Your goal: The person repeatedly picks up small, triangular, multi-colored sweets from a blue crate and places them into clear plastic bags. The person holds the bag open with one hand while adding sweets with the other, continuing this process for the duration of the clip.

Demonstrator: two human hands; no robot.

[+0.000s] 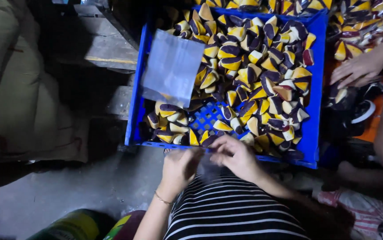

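At the near rim of the blue crate (139,89), left hand (179,168) and right hand (237,156) pinch a blurred clear bag (207,163); beyond lie wedge-shaped pieces (253,66), a plastic sheet (172,67), then another person's hand (356,70) past the crate's right wall.

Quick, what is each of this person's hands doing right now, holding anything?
Left hand: fingers pinched on a thin clear plastic bag held between both hands.
Right hand: closed on the same bag, just in front of the blue crate.

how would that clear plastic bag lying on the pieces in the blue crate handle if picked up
The clear plastic bag lies flat and looks thin, so probably floppy and very light. Its glossy film may be slippery. It would likely crumple rather than break.
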